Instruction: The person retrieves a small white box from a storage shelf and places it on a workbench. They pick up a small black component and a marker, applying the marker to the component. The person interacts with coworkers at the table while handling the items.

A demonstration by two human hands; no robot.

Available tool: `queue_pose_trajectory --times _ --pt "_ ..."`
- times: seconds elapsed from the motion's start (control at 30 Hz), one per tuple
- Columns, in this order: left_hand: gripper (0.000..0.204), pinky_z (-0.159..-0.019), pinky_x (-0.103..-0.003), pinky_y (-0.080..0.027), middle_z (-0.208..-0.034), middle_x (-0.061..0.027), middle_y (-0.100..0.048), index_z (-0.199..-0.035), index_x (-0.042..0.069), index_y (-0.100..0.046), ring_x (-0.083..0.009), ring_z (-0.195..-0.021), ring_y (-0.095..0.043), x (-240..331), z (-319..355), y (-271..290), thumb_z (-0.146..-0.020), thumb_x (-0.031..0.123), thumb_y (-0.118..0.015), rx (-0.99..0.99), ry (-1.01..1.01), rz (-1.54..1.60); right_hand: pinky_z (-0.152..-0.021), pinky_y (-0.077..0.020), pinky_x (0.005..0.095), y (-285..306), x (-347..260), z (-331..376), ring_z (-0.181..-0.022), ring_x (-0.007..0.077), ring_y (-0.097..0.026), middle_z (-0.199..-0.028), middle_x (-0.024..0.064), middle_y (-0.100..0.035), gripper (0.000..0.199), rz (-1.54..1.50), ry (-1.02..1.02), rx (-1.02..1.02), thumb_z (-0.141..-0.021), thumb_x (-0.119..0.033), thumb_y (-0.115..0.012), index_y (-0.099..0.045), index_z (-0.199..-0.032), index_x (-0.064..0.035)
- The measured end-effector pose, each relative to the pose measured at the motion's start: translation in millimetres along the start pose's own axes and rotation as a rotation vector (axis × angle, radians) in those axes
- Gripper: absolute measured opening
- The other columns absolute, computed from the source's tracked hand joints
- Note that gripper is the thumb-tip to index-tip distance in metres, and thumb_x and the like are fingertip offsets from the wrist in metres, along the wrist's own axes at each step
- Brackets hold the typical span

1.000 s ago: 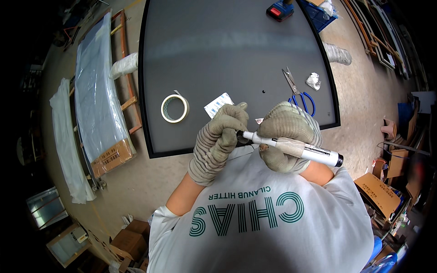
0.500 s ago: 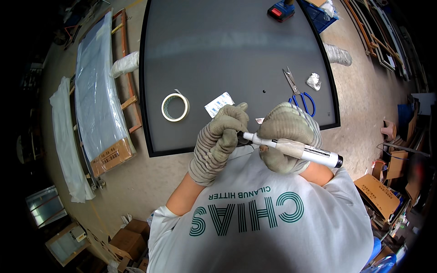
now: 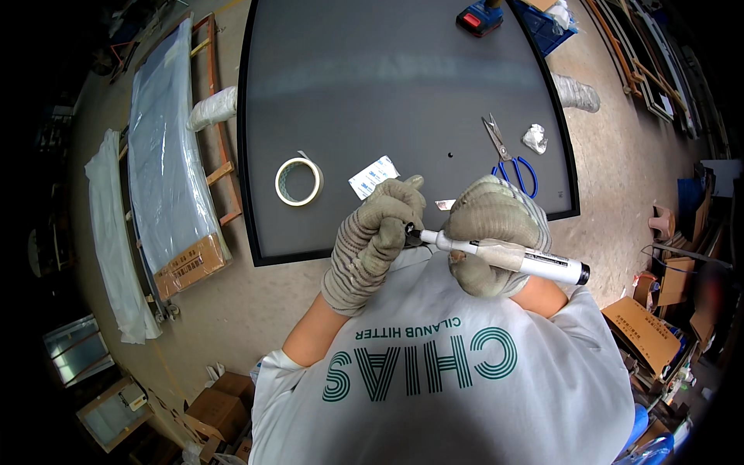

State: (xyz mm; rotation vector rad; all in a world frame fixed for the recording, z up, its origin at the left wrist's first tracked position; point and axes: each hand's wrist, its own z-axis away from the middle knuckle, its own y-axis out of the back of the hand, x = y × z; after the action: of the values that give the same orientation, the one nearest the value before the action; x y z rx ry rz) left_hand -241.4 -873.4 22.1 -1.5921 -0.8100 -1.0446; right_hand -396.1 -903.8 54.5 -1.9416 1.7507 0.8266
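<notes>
My right hand point(image 3: 500, 215), in a striped grey work glove, is closed round a white marker pen point(image 3: 549, 266) with tape wrapped about its barrel. The marker lies slantwise, its dark end to the right and its black tip pointing left. My left hand point(image 3: 370, 242), gloved alike, pinches a small dark piece point(image 3: 410, 229) right at the marker's tip; its kind is too small to make out. Just beyond the hands, a white printed packet point(image 3: 373, 177) and a small pale scrap point(image 3: 445, 205) rest on the dark black-framed panel point(image 3: 349, 101).
A roll of masking tape point(image 3: 299, 181) lies at left on the panel. Blue-handled scissors point(image 3: 507, 155), crumpled white paper point(image 3: 535, 139) and a tiny black dot point(image 3: 450, 155) are at right. A power tool point(image 3: 480, 21) stands at the far edge. Wrapped panels point(image 3: 163, 139) lean at left.
The right hand and marker have shifted slightly right, so more of the black tip shows beside the left hand. The left hand has barely moved.
</notes>
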Motion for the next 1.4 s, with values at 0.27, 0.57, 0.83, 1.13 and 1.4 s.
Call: queue_pose_trajectory --times 0.27,0.57,0.83,1.13,1.4 --pt "0.038 -0.111 -0.053 -0.021 -0.084 -0.0014 -0.052 -0.082 0.010 -0.057 -0.0141 -0.085 -0.050 -0.9 -0.8 -0.7 -0.087 0.048 -0.058 -0.011 -0.005 0.015 -0.046 -0.0405 0.0290 4.3 -2.5 -3.3 -0.046 0.0177 -0.055 -0.057 0.0060 -0.060 0.013 0.100 0.013 -0.121 -0.076 -0.011 -0.065 -0.060 -0.067 -0.0034" --pt "0.035 -0.111 -0.053 -0.020 -0.084 -0.0011 -0.052 -0.082 0.010 -0.056 -0.0130 -0.085 -0.050 1.2 0.6 -3.9 -0.088 0.044 -0.058 -0.002 0.022 0.054 -0.048 -0.0417 0.0295 9.1 -9.1 -6.3 -0.049 0.0189 -0.056 -0.061 0.0071 -0.061 0.011 0.029 -0.099 -0.173 -0.076 -0.010 -0.065 -0.061 -0.069 -0.0030" --pt "0.036 -0.112 -0.052 -0.021 -0.084 -0.0014 -0.051 -0.082 0.009 -0.056 -0.0128 -0.084 -0.050 0.5 2.1 -4.9 -0.087 0.045 -0.058 -0.017 0.002 0.054 -0.047 -0.0416 0.0288 8.0 -8.5 -1.8 -0.049 0.0175 -0.056 -0.061 0.0077 -0.061 0.011 0.103 -0.019 -0.140 -0.077 -0.010 -0.065 -0.060 -0.070 -0.0021" --pt "0.036 -0.113 -0.049 -0.022 -0.086 -0.0020 -0.052 -0.080 0.009 -0.055 -0.0125 -0.085 -0.051 3.5 7.6 -7.0 -0.087 0.044 -0.059 0.005 0.030 0.053 -0.048 -0.0413 0.0284 8.7 -12.8 -0.3 -0.051 0.0168 -0.057 -0.061 0.0059 -0.061 0.013 0.040 -0.126 -0.157 -0.079 -0.013 -0.064 -0.061 -0.071 -0.0038" --pt "0.033 -0.113 -0.050 -0.021 -0.086 -0.0025 -0.053 -0.081 0.008 -0.056 -0.0127 -0.083 -0.051 2.6 9.1 -6.7 -0.091 0.040 -0.056 -0.017 0.010 0.044 -0.049 -0.0413 0.0290 7.9 -17.2 0.2 -0.051 0.0167 -0.056 -0.062 0.0051 -0.061 0.011 0.087 -0.099 -0.175 -0.079 -0.013 -0.062 -0.061 -0.072 -0.0049"
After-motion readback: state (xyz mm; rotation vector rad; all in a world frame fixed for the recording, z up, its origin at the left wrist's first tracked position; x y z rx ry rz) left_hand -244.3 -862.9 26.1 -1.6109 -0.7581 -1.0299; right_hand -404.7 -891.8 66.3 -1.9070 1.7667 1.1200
